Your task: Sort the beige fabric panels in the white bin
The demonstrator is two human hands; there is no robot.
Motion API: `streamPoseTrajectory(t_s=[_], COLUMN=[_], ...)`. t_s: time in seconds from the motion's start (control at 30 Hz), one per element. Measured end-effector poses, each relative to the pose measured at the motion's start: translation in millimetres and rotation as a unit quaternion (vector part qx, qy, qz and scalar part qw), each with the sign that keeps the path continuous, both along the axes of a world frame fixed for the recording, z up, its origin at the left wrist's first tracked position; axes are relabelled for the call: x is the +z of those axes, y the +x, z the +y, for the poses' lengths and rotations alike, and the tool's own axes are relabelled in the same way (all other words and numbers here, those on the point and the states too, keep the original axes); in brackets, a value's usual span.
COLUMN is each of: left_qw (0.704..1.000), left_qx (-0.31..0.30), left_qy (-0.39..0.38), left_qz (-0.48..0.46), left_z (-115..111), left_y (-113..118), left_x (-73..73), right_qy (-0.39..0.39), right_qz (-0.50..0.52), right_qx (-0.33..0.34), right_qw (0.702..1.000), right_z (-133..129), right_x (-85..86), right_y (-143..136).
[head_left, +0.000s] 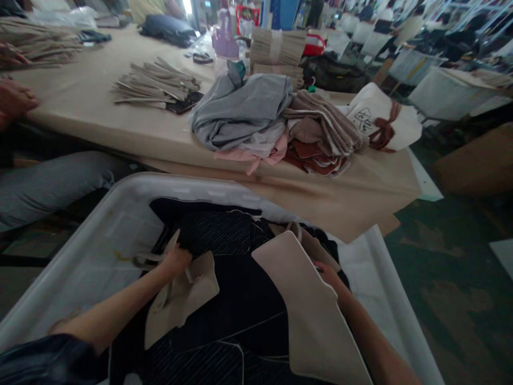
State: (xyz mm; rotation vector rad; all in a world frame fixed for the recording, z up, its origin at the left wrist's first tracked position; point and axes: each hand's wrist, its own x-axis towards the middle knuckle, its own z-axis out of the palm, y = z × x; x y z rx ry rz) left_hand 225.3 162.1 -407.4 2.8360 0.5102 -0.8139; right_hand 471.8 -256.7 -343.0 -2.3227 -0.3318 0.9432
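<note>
Left hand (176,262): the fingers are clenched on the upper edge of a small beige cut fabric panel (182,299), flat and matte, with a rounded lower corner. The panel's long axis runs from the hand at 12 o'clock down toward 7 o'clock.

Right hand (326,272): the fingers are mostly hidden behind a large beige cut fabric panel (312,315) and grasp its right edge. This panel is stiff-looking and smooth, with a thin pale border and a stepped outline. Its long axis runs from 11 o'clock to 5 o'clock, the narrow end pointing away from the person.

Both panels lie on a layer of dark navy pinstriped fabric (236,299), finely ribbed and marked with pale chalk-like lines. The fabric fills a large white plastic bin (120,224) with a rounded rim, directly below the camera.

At 12 o'clock beyond the bin stands a tan cloth-covered surface (92,101). It carries a crumpled pile of grey, pink and brown garments (272,123), a fanned stack of thin beige strips (154,83) at 11 o'clock, and a white drawstring bag with a brown ribbon (380,123) at 1 o'clock. Another person's hand (14,101) rests on the surface edge at 9 o'clock.
</note>
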Motion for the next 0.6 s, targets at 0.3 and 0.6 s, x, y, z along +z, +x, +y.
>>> streamPoseTrajectory(t_s=[0.3, 0.6], left_qw=[0.956, 0.938], left_qx=[-0.269, -0.288], left_qy=[-0.115, -0.190], left_qz=[-0.007, 0.046], left_z=[-142.0, -145.3], left_y=[-16.5, 11.4], left_x=[-7.6, -38.1], right_qy=[-0.146, -0.235], right_qz=[-0.252, -0.208], right_qx=[-0.096, -0.111], right_qw=[0.952, 0.943], right_z=[56.5, -20.4], right_x=[-139.6, -164.1], right_y=[67.2, 92.1])
